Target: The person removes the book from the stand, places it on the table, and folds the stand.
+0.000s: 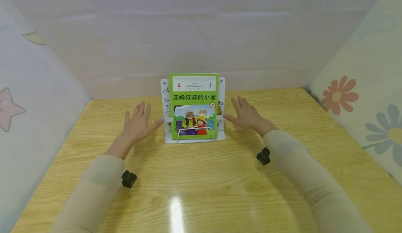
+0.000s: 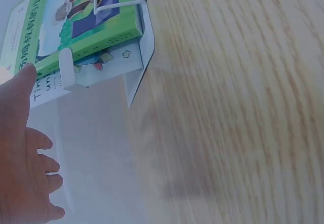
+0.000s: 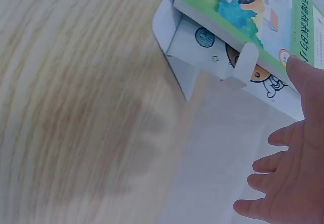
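A green-covered book [image 1: 194, 86] stands upright on a white book stand [image 1: 221, 124] with cartoon drawings. A wire bar [image 1: 196, 128] crosses the lower front of its cover, and a white side tab [image 1: 168, 119] reaches over each edge. To the left of the stand is my left hand [image 1: 137, 124], fingers spread, its thumb tip right by the left tab. My right hand [image 1: 246, 116] mirrors it on the other side, thumb tip at the right tab [image 3: 246, 64]. Both hands have straight fingers and hold nothing. In the left wrist view the thumb overlaps the book's edge [image 2: 101, 44].
The stand rests on a wooden table [image 1: 201, 177] near its back edge. Behind it rises a pale wall covering [image 1: 194, 44]. Side panels carry printed flowers [image 1: 340, 95] and a star [image 1: 9, 109]. Each wrist bears a small black device [image 1: 128, 179].
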Motion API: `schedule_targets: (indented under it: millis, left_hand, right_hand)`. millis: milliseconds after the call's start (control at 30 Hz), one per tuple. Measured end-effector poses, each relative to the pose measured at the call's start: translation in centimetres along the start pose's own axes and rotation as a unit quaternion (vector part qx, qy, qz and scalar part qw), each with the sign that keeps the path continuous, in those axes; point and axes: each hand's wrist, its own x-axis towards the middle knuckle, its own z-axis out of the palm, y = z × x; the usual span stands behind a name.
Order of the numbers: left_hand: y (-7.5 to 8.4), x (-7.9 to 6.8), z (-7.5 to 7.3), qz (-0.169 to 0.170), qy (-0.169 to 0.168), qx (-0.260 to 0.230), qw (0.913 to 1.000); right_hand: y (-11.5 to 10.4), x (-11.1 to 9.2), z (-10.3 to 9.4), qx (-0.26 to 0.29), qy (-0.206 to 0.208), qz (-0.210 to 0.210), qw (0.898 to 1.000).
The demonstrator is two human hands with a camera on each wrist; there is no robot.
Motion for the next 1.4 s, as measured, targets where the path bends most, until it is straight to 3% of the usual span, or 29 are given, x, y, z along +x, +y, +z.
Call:
schedule_targets:
  millis: [300, 567, 733, 933, 1200, 1400]
  left_hand:
    - [1.1, 0.4, -0.6, 0.004, 0.014, -0.050, 0.9986]
    - [2.6, 0.7, -0.4, -0.007, 0.054, -0.122, 0.9911]
    - [3.3, 0.6, 0.0, -0.023, 0.090, -0.179, 0.9794]
    - [3.9, 0.8, 1.5, -0.004, 0.135, -0.253, 0.9578]
    - [4.9, 1.4, 2.6, -0.014, 0.146, -0.309, 0.9395]
    - [5.4, 1.8, 2.5, -0.041, 0.144, -0.351, 0.9245]
  right_hand:
    - [-1.4, 0.5, -1.6, 0.035, 0.033, -0.002, 0.999]
    - [-3.1, 0.5, -1.4, 0.118, 0.128, 0.006, 0.985]
    - [-4.0, 0.4, -0.5, 0.183, 0.167, 0.014, 0.969]
    - [-4.7, 0.7, 0.8, 0.239, 0.190, 0.018, 0.952]
    - [-5.5, 0.9, 1.9, 0.291, 0.178, 0.035, 0.939]
    - [-5.4, 1.4, 2.7, 0.326, 0.176, 0.051, 0.927]
